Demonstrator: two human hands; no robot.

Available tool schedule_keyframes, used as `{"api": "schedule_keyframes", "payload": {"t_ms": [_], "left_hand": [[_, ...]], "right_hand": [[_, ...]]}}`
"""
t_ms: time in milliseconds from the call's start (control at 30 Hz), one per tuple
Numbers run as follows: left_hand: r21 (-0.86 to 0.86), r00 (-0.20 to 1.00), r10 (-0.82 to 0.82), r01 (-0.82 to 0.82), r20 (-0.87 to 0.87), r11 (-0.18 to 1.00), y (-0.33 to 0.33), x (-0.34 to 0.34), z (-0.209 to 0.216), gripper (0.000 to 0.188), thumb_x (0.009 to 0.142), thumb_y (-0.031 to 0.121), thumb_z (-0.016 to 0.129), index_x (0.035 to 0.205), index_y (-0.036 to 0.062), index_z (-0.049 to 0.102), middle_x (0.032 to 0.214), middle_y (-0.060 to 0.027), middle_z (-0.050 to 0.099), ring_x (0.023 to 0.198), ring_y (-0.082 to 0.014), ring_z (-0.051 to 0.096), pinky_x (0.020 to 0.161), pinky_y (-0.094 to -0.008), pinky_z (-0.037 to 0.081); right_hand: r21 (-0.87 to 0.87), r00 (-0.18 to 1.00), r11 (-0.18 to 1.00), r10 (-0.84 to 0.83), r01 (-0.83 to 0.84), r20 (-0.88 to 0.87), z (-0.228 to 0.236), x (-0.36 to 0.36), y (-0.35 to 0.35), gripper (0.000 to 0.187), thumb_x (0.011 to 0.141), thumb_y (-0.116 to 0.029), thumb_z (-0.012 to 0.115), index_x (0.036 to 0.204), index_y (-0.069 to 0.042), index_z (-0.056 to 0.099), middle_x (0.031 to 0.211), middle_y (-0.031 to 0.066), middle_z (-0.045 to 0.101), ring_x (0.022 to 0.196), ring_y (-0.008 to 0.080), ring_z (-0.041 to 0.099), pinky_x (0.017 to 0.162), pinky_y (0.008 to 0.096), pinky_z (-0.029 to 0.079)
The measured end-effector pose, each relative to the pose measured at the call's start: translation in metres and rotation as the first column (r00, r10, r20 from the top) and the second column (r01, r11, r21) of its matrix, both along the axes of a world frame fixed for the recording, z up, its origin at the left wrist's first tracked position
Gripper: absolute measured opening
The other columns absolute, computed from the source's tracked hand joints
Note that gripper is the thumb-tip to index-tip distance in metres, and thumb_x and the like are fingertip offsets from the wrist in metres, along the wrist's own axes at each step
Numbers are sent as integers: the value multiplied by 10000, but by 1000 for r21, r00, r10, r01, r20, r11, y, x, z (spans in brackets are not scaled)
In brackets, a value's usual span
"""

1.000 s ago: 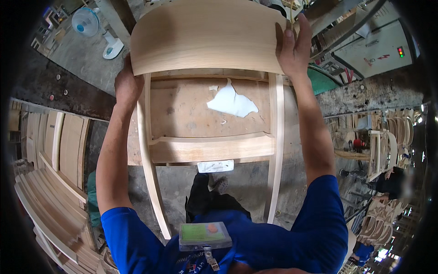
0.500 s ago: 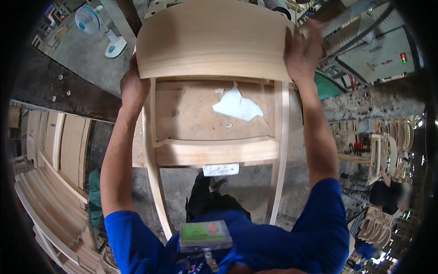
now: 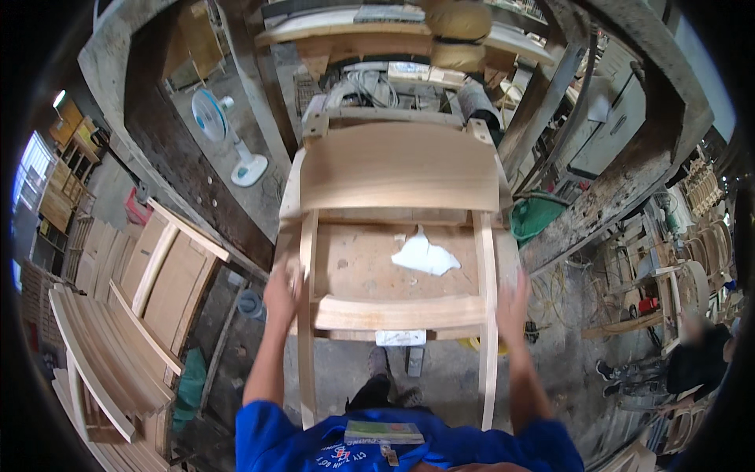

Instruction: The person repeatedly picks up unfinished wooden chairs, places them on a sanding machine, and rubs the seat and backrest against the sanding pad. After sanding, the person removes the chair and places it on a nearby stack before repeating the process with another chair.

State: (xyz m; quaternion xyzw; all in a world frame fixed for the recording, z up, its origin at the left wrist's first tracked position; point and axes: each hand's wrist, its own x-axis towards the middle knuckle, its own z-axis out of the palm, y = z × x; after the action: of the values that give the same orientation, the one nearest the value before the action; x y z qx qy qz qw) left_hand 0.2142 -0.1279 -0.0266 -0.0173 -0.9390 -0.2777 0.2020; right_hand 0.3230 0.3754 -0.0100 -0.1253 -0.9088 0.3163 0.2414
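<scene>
A pale wooden chair back frame (image 3: pixel 397 315) lies in front of me, with a broad curved backrest panel (image 3: pixel 401 167) at its far end. Its two side posts run toward my body, joined by a lower crosspiece. Beside the left post (image 3: pixel 307 370) is my left hand (image 3: pixel 281 297), its blurred fingers apart and not wrapped round the wood. On the other side, my right hand (image 3: pixel 513 307) is next to the right post (image 3: pixel 487 354), fingers stretched out and holding nothing. Whether either hand touches its post is hard to tell.
Under the frame is a wooden work board (image 3: pixel 354 259) with a torn white scrap (image 3: pixel 425 256) on it. Dark beams (image 3: pixel 197 157) flank the board. A standing fan (image 3: pixel 211 116) is at far left; curved wooden parts (image 3: pixel 110 338) are stacked at left. A person (image 3: pixel 700 358) is at right.
Both hands have left the backrest panel's sides and moved nearer along the posts. The view has shifted, showing more of the area beyond the frame.
</scene>
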Motion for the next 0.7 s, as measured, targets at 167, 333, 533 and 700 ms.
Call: {"api": "schedule_keyframes", "payload": {"t_ms": [167,333,533,700], "left_hand": [[107,787,245,-365,566,925,-20,249,-20,620,989,551,554,953,-47,715,801,-226,715,792,-371,722,745,-474,544],[472,482,-89,-777,871,416,-10,326,-38,924,980,798,308,1124,-48,651,712,-212,678,648,-318,693,594,-433,555],[579,649,-48,-640,759,505,22,291,-22,907,991,768,364,1052,-98,623,682,-189,636,534,-278,628,491,-409,503],[604,719,-72,-520,691,604,50,228,17,827,996,700,472,1042,-107,646,696,-169,635,552,-253,633,500,-387,505]], "right_hand": [[-236,740,930,-53,280,671,-101,303,-12,578,1061,-505,447,1166,24,654,971,245,721,932,354,716,824,478,547],[-544,810,693,-97,472,579,-86,331,-55,706,1051,-599,417,1004,45,702,687,196,679,600,302,699,630,408,545],[-466,791,758,-106,457,603,-62,262,-5,784,1052,-625,378,941,78,708,576,142,625,556,260,683,580,397,528],[-431,819,834,-41,343,573,-21,192,21,813,1044,-645,376,891,86,698,609,151,639,500,249,652,545,392,521]]}}
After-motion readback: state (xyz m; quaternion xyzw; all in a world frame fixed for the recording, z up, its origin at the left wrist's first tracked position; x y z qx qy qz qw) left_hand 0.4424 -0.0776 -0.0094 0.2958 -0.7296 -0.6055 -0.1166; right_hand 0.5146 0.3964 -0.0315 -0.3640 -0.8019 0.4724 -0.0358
